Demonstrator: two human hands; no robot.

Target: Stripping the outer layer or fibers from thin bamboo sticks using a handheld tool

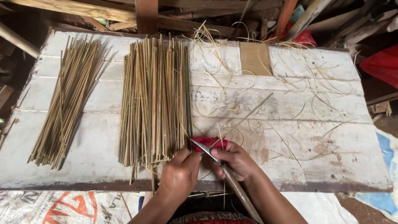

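Observation:
My right hand (pixel 235 159) grips a knife (pixel 204 150) with a long wooden handle, its blade pointing up and left. My left hand (pixel 179 174) is pinched at the blade's tip, holding a thin bamboo strip (pixel 244 117) that runs up and right across the board. A red cloth (pixel 207 142) lies just beyond both hands. A wide pile of bamboo sticks (pixel 155 103) lies directly above my left hand. A second, narrower bundle of sticks (pixel 70 97) lies further left.
The hands work on a worn white plank table (pixel 315 141) with thin curled shavings (pixel 306 79) scattered over its right half. A brown patch (pixel 253 58) sits at the far edge. Timber and red plastic (pixel 383 62) crowd behind; printed sacks (pixel 62 207) lie below.

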